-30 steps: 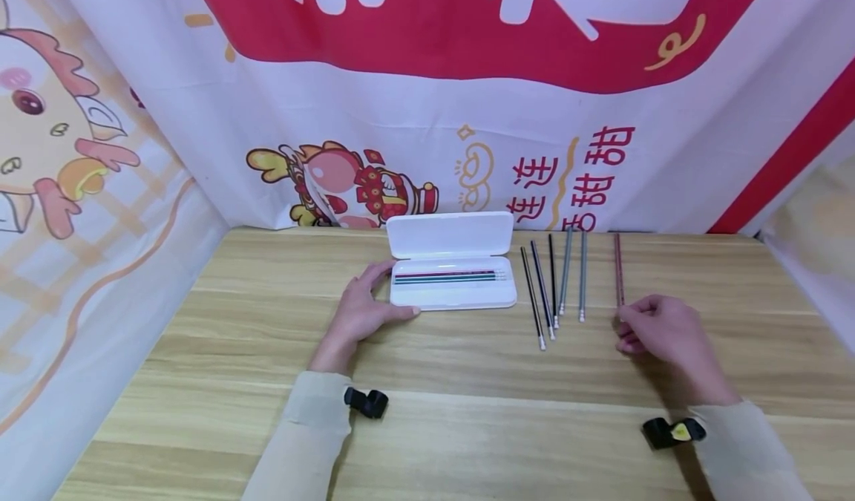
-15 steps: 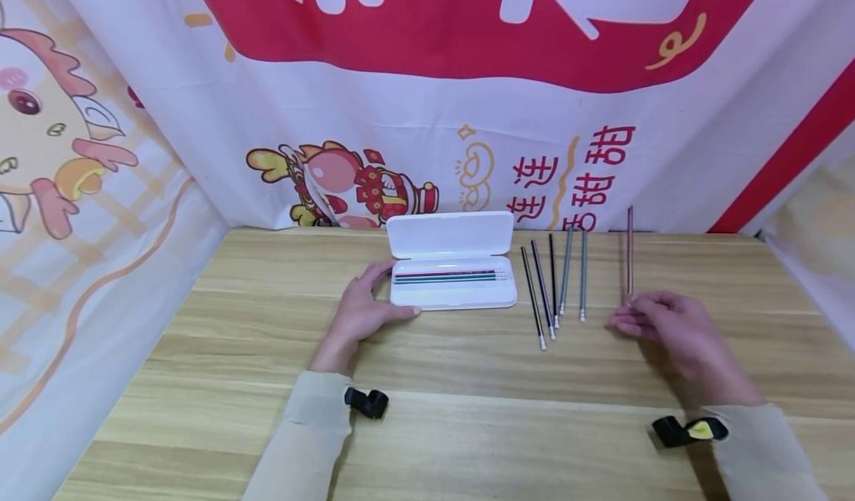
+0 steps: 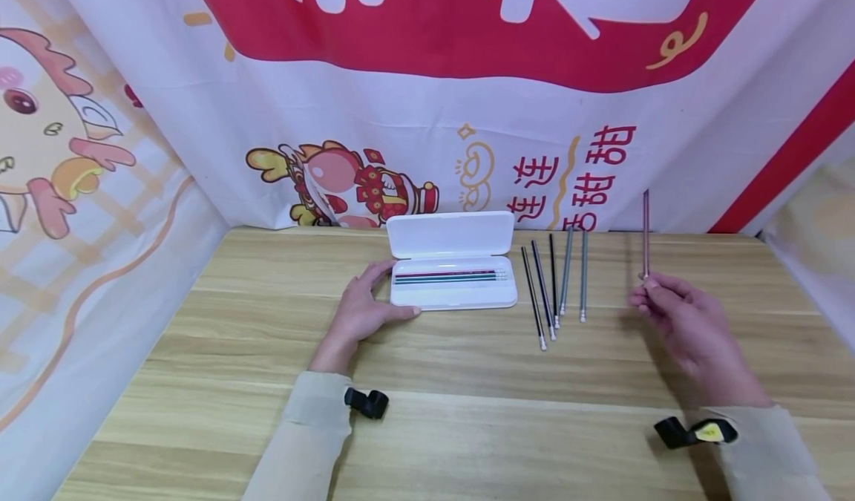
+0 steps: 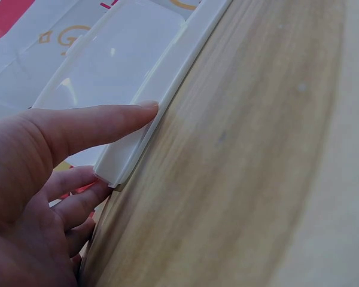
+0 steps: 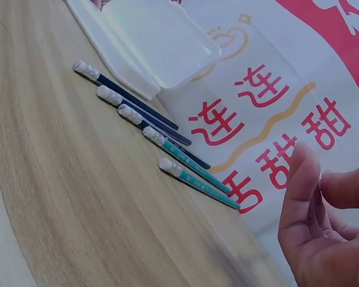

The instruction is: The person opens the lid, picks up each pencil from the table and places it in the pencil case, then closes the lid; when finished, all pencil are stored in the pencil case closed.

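A white pencil case [image 3: 454, 298] lies with its lid raised, holding a few red and green pencils [image 3: 444, 277]. At its left end, my left hand [image 3: 361, 309] grips the case; the thumb [image 4: 116, 124] lies on the front edge and the fingers reach the end. My right hand [image 3: 691, 319] pinches the lower end of a reddish pencil [image 3: 646, 237] above the table, its shaft pointing away. In the right wrist view the right hand [image 5: 326, 221] shows thumb and forefinger together, but the pencil is not visible there.
Several loose pencils with white eraser ends, dark ones [image 3: 533, 293] and grey-green ones [image 3: 584, 278], lie side by side to the right of the case. A printed cloth [image 3: 414, 100] hangs along the back edge of the wooden table [image 3: 467, 441].
The right hand has lifted the reddish pencil off the table and moved slightly right and away. The left hand and the case have stayed put.
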Motion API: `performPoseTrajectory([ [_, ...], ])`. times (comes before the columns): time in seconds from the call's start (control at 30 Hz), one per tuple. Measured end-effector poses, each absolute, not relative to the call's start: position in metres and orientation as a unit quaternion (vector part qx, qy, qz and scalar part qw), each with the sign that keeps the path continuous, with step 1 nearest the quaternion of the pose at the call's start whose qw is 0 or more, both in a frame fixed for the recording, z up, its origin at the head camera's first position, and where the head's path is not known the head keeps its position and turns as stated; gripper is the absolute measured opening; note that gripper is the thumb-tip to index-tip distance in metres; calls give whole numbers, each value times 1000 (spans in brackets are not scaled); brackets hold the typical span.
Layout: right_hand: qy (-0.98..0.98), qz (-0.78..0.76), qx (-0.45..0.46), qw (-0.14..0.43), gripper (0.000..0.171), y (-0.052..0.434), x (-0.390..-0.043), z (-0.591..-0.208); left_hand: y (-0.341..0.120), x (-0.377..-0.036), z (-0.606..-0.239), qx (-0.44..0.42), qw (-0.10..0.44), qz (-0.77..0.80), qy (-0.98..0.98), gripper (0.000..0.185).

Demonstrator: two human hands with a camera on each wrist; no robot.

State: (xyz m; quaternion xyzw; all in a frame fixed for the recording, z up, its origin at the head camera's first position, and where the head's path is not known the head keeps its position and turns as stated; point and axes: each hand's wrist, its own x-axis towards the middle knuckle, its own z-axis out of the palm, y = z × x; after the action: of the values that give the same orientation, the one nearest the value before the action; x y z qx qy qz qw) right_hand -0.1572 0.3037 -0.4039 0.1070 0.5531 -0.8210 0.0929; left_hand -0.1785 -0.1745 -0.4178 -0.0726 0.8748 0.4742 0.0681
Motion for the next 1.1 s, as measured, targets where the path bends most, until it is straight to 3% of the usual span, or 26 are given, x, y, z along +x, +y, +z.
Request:
performPoseTrajectory([
  [0.23,527,-841,104,67,17,301,-154,-401,-175,-178,-417,-75,69,476,874,95],
  [0.6,565,-823,49,-37,22,285,-150,-391,-175,-177,-416,-80,72,480,871,95],
  [0.8,725,-686,47,-35,21,269,-149,-383,-175,-177,-415,-81,71,479,871,95],
  [1.1,860,-510,18,-21,39,239,-155,-381,-175,-178,-417,-78,73,479,871,96],
])
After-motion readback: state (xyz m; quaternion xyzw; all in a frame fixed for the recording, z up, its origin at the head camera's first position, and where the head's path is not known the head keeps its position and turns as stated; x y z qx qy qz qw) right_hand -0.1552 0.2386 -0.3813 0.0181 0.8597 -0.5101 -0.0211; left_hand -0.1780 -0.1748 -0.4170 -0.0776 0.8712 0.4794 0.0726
